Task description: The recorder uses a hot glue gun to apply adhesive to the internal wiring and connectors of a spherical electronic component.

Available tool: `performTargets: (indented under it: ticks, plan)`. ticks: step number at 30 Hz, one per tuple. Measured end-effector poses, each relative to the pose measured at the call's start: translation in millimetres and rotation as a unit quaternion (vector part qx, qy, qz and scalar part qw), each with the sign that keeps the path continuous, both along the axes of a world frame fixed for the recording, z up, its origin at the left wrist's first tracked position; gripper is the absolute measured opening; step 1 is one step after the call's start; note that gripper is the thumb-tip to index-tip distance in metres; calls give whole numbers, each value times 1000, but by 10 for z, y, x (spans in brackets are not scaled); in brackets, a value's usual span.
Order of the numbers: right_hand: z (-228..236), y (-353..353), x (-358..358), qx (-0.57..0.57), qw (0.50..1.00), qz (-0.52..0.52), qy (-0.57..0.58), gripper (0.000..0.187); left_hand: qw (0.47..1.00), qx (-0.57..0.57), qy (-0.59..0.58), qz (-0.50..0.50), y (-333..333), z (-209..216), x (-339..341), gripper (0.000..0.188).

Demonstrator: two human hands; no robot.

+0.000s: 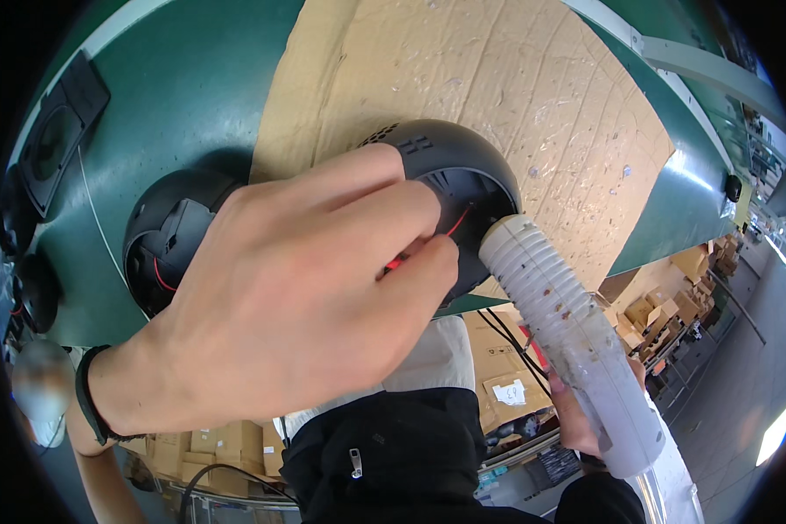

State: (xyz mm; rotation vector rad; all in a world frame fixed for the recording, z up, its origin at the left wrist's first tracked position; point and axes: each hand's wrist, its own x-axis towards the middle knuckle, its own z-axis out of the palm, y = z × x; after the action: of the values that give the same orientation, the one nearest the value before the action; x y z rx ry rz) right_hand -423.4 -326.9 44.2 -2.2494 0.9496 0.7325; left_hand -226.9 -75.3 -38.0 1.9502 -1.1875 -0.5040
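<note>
My left hand (297, 271), with a black band at the wrist, reaches over a round black plastic housing (463, 148). Thumb and forefinger pinch a thin red wire (457, 222) that runs into the housing's open hollow. The palm side is hidden. My right hand (576, 415) shows at both sides of a whitish, translucent ribbed tube (568, 323) and appears closed round it; most of its fingers are hidden behind. The tube's upper end is at the housing's right rim. A second black housing (170, 218), with a red wire in it, lies left of my left hand.
A stained cardboard sheet (568, 122) covers part of the green table (192, 87). Black speaker parts (65, 127) lie along the left edge. Cardboard boxes (664, 306) stand beyond at right, others below the table. Dark cables (511, 341) hang near my right hand.
</note>
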Motion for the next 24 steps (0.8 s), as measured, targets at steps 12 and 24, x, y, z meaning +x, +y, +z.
performTargets:
  ticks: [12,24]
  plan:
    - [35,108,12,48,995,-59,-60,41,996,25,25,84,170,340,-519,36]
    - [-241,-239,-541,54,991,47,-117,64,979,-11,12,203,69,54,-799,34]
